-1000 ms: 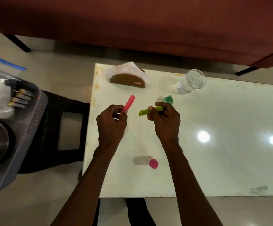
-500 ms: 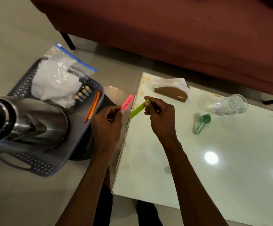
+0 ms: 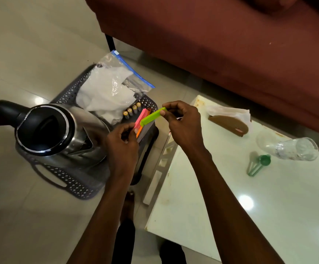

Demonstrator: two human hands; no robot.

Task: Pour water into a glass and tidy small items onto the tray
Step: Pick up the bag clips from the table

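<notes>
Over the grey perforated tray (image 3: 73,184), beside the steel kettle (image 3: 59,130), the right hand (image 3: 183,126) pinches a green clip (image 3: 152,116) by one end and the left hand (image 3: 123,144) pinches a pink clip (image 3: 140,119) near its base. Both clips appear light, stiff and smooth, so fingertip holds at the ends likely suffice.

Both bare forearms reach forward side by side. The left hand (image 3: 122,143) pinches a pink plastic clip (image 3: 140,117); the right hand (image 3: 183,123), farther, pinches a lime-green plastic clip (image 3: 152,117).
</notes>
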